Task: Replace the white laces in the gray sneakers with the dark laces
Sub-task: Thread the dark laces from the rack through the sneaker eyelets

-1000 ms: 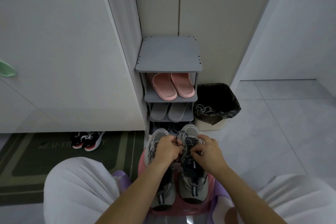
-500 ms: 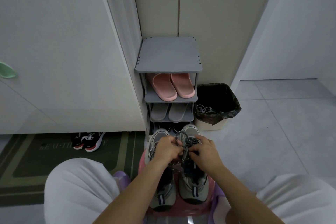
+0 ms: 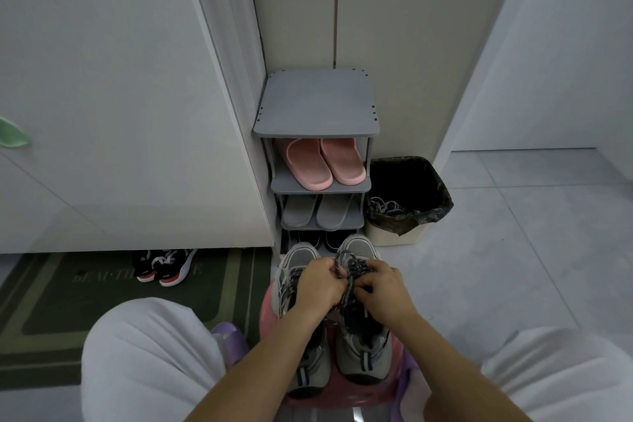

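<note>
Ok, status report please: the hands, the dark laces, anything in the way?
Left hand and right hand both grip the dark lace above the right-side gray sneaker. It stands on the pink stool. Nothing blocks the hands.

Forearms fwd, converging; L hand point(image 3: 320, 284) & R hand point(image 3: 380, 288) nearly touching, fingers curled, pinching.

Rack point(image 3: 317, 103) w/ pink slippers point(image 3: 322, 161), bin point(image 3: 397, 235) beside — blk sneakers point(image 3: 164, 265) on mat point(image 3: 68, 301).

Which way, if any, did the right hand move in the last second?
Yes, slightly. Against the fixed shoe rack, the right hand has shifted left toward the left hand; both grip the dark lace over the right gray sneaker.
</note>
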Available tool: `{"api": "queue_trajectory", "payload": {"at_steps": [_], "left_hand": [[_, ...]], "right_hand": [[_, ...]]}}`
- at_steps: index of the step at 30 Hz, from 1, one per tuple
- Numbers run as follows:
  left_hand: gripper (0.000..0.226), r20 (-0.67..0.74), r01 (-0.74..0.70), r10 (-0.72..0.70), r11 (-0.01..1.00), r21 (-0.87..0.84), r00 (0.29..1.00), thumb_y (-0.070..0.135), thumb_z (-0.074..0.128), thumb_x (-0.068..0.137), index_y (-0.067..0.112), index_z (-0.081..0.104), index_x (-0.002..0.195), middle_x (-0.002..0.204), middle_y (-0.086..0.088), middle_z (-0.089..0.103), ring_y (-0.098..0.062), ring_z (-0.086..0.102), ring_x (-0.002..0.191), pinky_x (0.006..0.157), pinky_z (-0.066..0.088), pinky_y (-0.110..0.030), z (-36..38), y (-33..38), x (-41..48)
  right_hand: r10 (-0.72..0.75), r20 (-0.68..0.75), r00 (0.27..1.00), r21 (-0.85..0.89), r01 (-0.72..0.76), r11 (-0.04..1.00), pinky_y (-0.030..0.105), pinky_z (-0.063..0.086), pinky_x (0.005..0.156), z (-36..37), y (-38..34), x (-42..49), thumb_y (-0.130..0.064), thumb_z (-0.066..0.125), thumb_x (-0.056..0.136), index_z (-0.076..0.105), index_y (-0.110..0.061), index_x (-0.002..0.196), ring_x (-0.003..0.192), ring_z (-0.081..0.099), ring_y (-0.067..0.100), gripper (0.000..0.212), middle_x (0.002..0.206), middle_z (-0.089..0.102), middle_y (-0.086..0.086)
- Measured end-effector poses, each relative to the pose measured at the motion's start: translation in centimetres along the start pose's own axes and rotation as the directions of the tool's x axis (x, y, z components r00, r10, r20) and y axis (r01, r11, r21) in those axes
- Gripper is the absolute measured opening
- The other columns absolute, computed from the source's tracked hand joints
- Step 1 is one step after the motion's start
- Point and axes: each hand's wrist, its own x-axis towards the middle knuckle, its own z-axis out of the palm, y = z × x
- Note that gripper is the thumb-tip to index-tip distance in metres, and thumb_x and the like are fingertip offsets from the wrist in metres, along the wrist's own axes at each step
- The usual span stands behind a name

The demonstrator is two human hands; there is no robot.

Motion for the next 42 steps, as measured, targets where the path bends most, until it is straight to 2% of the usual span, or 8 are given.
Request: {"api": "queue_trajectory", "payload": {"at_steps": [6,9,13,18,23,25,31,42], "left_hand": [[0.018,0.048,-0.03,0.029,0.999,0.028,0.998,0.023,0.069,0.082,0.023,0.052,0.076,0.066,0.01,0.052,-0.013,0.054,0.071,0.067,0.042,-0.022,0.0,-0.1,0.2],[0.022,0.082,-0.041,0.036,0.997,0.067,0.996,0.023,0.071,0.079,0.018,0.052,0.088,0.069,0.009,0.048,-0.014,0.051,0.074,0.062,0.037,-0.022,-0.1,-0.2,0.2],[0.024,0.069,-0.015,0.01,0.997,0.069,0.998,0.018,0.07,0.076,0.016,0.051,0.09,0.081,0.001,0.057,-0.016,0.055,0.078,0.072,0.043,-0.027,-0.2,-0.2,0.3],[0.038,0.04,-0.021,0.019,0.998,0.053,0.999,0.02,0.07,0.074,0.013,0.055,0.108,0.095,-0.004,0.064,-0.02,0.062,0.092,0.076,0.044,-0.025,-0.1,-0.2,0.2],[0.042,0.044,-0.012,0.01,0.999,0.04,0.999,0.021,0.072,0.073,0.013,0.056,0.111,0.102,-0.004,0.066,-0.019,0.063,0.094,0.08,0.046,-0.026,0.0,-0.3,0.2],[0.042,0.043,-0.017,0.016,0.999,0.034,0.999,0.019,0.071,0.074,0.012,0.056,0.112,0.103,-0.004,0.066,-0.018,0.062,0.094,0.08,0.045,-0.024,0.0,-0.3,0.2],[0.029,0.074,0.029,-0.031,0.999,0.031,0.997,0.016,0.071,0.072,0.015,0.056,0.096,0.088,0.0,0.063,-0.016,0.061,0.08,0.075,0.05,-0.029,-0.3,-0.2,0.6],[0.04,0.088,0.055,-0.057,0.998,0.022,0.995,0.016,0.071,0.071,0.01,0.056,0.107,0.097,-0.006,0.066,-0.019,0.061,0.083,0.075,0.049,-0.029,-0.4,-0.3,0.8]], "right_hand": [[0.033,-0.068,0.997,0.078,-0.028,0.997,0.027,0.033,0.101,0.2,0.2,-0.2,-0.025,0.062,0.086,0.074,-0.021,0.096,0.127,0.037,0.023,0.016,0.139,0.043,0.003],[0.04,-0.1,0.994,0.109,-0.028,0.994,0.026,0.035,0.099,0.2,0.1,-0.3,-0.027,0.064,0.085,0.076,-0.02,0.093,0.125,0.039,0.021,0.015,0.137,0.045,0.002],[0.041,-0.17,0.985,0.144,-0.016,0.989,0.031,0.04,0.098,0.3,0.1,-0.5,-0.026,0.068,0.081,0.078,-0.025,0.084,0.121,0.043,0.022,0.01,0.135,0.048,0.0],[0.138,-0.194,0.971,0.358,-0.062,0.932,0.043,0.046,0.095,-0.1,1.0,-0.3,-0.02,0.074,0.075,0.075,-0.034,0.067,0.115,0.051,0.023,0.016,0.129,0.052,-0.001],[0.224,-0.167,0.96,0.474,-0.121,0.872,0.026,0.044,0.091,0.2,1.5,-0.2,-0.012,0.072,0.078,0.077,-0.017,0.078,0.104,0.053,0.012,0.007,0.127,0.052,0.002],[0.224,-0.187,0.957,0.43,-0.125,0.894,0.028,0.044,0.091,0.3,1.4,-0.3,-0.015,0.07,0.08,0.076,-0.015,0.078,0.108,0.053,0.015,0.007,0.126,0.053,0.001],[0.029,-0.106,0.994,-0.105,-0.04,0.994,0.034,0.031,0.102,-1.0,-0.1,-0.8,-0.04,0.061,0.082,0.068,-0.029,0.101,0.127,0.036,0.018,0.023,0.137,0.042,-0.007],[-0.027,-0.099,0.995,-0.155,0.011,0.988,0.033,0.026,0.104,-0.6,-0.9,-0.5,-0.035,0.048,0.092,0.066,-0.026,0.106,0.127,0.035,0.017,0.024,0.138,0.04,-0.007]]}}
